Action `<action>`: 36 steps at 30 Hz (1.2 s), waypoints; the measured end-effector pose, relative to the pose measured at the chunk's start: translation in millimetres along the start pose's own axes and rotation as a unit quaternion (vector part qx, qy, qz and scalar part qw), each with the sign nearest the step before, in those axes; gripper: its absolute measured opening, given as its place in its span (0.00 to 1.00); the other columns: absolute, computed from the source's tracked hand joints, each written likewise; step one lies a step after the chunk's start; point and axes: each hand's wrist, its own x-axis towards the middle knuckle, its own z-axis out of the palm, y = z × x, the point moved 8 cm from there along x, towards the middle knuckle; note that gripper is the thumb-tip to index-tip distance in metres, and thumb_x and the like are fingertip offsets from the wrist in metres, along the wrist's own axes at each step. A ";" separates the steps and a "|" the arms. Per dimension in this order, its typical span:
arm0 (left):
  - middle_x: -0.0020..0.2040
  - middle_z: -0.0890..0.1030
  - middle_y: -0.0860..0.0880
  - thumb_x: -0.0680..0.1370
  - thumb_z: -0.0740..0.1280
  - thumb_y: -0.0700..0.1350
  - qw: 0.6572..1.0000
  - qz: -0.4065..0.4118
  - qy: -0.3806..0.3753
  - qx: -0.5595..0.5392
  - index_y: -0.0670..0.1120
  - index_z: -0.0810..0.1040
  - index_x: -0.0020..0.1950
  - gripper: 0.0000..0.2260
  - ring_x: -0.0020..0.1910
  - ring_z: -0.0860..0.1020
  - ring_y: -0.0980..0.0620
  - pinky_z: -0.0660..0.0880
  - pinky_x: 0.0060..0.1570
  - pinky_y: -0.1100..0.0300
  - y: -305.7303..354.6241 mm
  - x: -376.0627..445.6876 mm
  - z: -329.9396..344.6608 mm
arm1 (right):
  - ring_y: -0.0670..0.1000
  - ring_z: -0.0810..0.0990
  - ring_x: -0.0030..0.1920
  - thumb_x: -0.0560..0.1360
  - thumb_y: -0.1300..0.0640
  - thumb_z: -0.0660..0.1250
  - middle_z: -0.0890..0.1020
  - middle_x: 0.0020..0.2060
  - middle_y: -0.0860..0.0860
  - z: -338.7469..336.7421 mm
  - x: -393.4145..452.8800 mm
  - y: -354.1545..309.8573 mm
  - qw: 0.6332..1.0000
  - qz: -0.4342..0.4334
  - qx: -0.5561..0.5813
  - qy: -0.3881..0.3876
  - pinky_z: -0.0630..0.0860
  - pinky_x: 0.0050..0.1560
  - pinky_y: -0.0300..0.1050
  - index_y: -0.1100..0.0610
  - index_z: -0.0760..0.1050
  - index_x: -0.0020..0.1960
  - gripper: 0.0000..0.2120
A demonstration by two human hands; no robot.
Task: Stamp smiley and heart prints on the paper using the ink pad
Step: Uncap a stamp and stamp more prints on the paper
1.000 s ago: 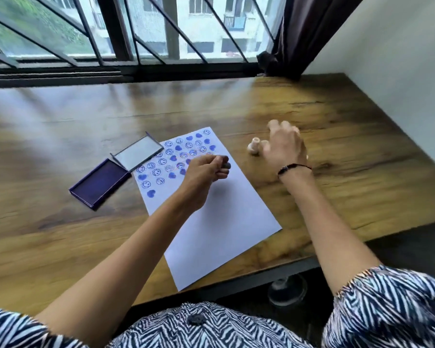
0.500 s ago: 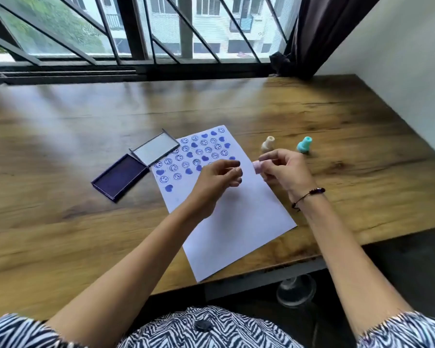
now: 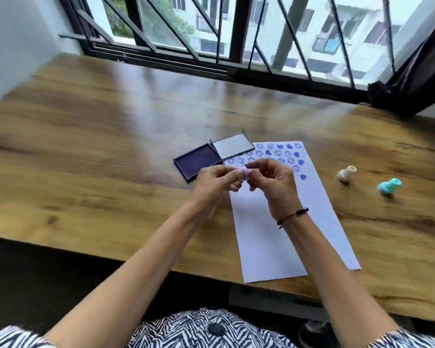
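A white sheet of paper [image 3: 281,234] lies on the wooden table, its far end covered with blue smiley and heart prints [image 3: 284,153]. The open ink pad [image 3: 197,163] sits just left of the sheet, its lid [image 3: 232,146] folded back. My left hand [image 3: 217,182] and my right hand [image 3: 271,183] meet above the paper's near-left part, both pinching a small pale pink stamp [image 3: 319,171] between the fingertips. Most of that stamp is hidden by fingers. A cream stamp [image 3: 345,173] and a teal stamp [image 3: 389,186] lie on the table right of the paper.
The wooden table [image 3: 111,146] runs to a barred window [image 3: 236,33] at the back. A dark curtain [image 3: 422,59] hangs at the far right. The table's near edge crosses in front of my lap.
My right hand picked a pink stamp off the table at the right and carried it left to my left hand. Both hands now hold it. The camera view swung left.
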 end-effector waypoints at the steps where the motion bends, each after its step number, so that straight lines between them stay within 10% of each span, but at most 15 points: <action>1: 0.32 0.79 0.47 0.71 0.69 0.41 1.000 -0.004 0.017 -0.011 0.40 0.81 0.40 0.04 0.28 0.74 0.58 0.73 0.32 0.68 1.2 -1.6 -11.2 | 0.43 0.75 0.25 0.70 0.68 0.68 0.78 0.29 0.53 12.4 2.7 -3.7 1.000 -0.015 -0.015 -0.016 0.74 0.28 0.34 0.55 0.77 0.36 0.10; 8: 0.27 0.77 0.49 0.74 0.65 0.39 0.978 -0.030 0.173 -0.110 0.41 0.76 0.32 0.10 0.25 0.75 0.58 0.72 0.27 0.70 -10.7 -13.4 -75.1 | 0.40 0.74 0.32 0.69 0.65 0.69 0.79 0.33 0.51 76.9 41.5 -52.8 0.953 -0.195 -0.230 -0.033 0.66 0.35 0.24 0.60 0.80 0.42 0.03; 13: 0.23 0.77 0.52 0.75 0.63 0.38 0.964 -0.019 0.219 -0.149 0.41 0.75 0.32 0.11 0.23 0.74 0.57 0.72 0.26 0.69 -12.1 -21.0 -89.6 | 0.63 0.77 0.45 0.69 0.67 0.62 0.78 0.48 0.62 148.4 48.5 -24.9 0.828 -0.237 -0.479 -0.169 0.72 0.43 0.51 0.64 0.76 0.47 0.08; 19: 0.32 0.75 0.44 0.75 0.64 0.40 0.966 -0.018 0.206 -0.156 0.41 0.75 0.34 0.09 0.25 0.75 0.57 0.72 0.28 0.70 -13.7 -23.1 -89.0 | 0.64 0.78 0.46 0.68 0.68 0.62 0.79 0.48 0.63 152.1 62.8 -29.0 0.805 -0.231 -0.496 -0.230 0.73 0.44 0.51 0.63 0.78 0.45 0.09; 24: 0.34 0.75 0.45 0.76 0.62 0.40 0.969 -0.007 0.196 -0.150 0.42 0.75 0.35 0.09 0.26 0.75 0.57 0.73 0.28 0.69 -15.9 -21.5 -87.8 | 0.62 0.78 0.47 0.69 0.68 0.62 0.79 0.48 0.62 151.7 59.5 -27.0 0.809 -0.215 -0.494 -0.235 0.73 0.46 0.50 0.64 0.77 0.46 0.09; 30: 0.39 0.79 0.45 0.78 0.58 0.43 0.988 0.019 0.123 -0.092 0.46 0.71 0.41 0.07 0.35 0.78 0.54 0.77 0.34 0.68 -13.0 -9.5 -58.3 | 0.50 0.75 0.36 0.68 0.63 0.69 0.78 0.31 0.51 54.9 57.2 -32.6 0.966 -0.092 -0.243 -0.008 0.73 0.40 0.42 0.59 0.81 0.44 0.06; 36: 0.43 0.80 0.46 0.77 0.58 0.48 0.998 0.003 0.040 0.053 0.50 0.71 0.44 0.05 0.44 0.80 0.47 0.76 0.51 0.50 -16.8 11.7 -14.8 | 0.58 0.80 0.43 0.68 0.63 0.69 0.82 0.39 0.59 1.2 12.3 -7.4 0.949 -0.056 -0.309 0.004 0.76 0.49 0.50 0.58 0.79 0.42 0.03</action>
